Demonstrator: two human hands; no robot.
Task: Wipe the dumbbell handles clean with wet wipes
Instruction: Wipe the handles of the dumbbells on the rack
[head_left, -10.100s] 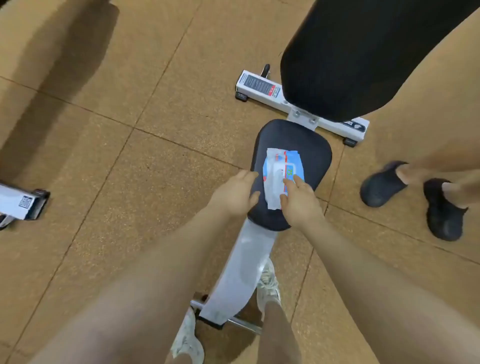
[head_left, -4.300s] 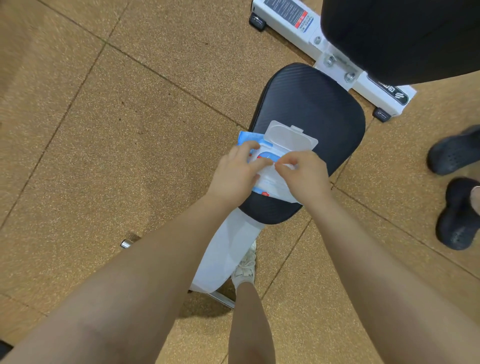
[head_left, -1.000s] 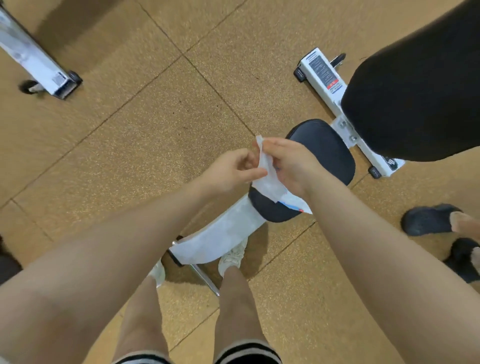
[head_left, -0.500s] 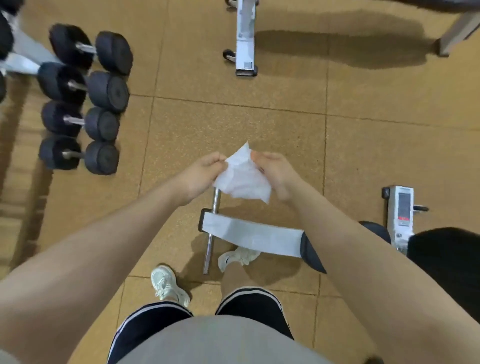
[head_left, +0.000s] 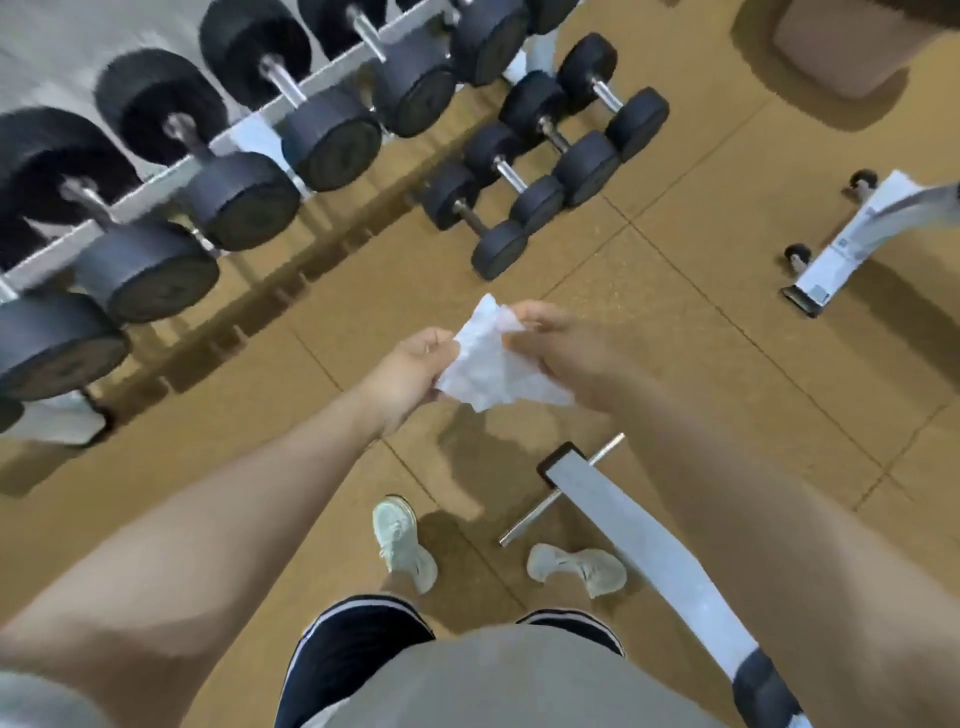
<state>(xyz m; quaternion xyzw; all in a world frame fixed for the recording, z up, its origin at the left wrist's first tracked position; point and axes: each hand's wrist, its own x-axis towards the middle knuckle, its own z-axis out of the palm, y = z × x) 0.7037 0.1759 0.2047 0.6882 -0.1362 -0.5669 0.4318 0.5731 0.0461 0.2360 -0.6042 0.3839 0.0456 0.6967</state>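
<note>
- Both hands up front: the left hand (head_left: 410, 371) pinches one edge of the crumpled white wet wipe (head_left: 491, 364), and the right hand (head_left: 563, 353) grips the opposite side, fingers curled into it.
- The wipe hangs between them, held clear above the tan cork-look floor (head_left: 701, 332).
- Just beyond, four small black dumbbells with metal handles (head_left: 540, 156) lie side by side on the floor.
- Off to the left, a grey rack (head_left: 218, 140) carries bigger black dumbbells.
- Below, pale sneakers (head_left: 402, 540) stand beside a grey bench frame (head_left: 639, 535).
</note>
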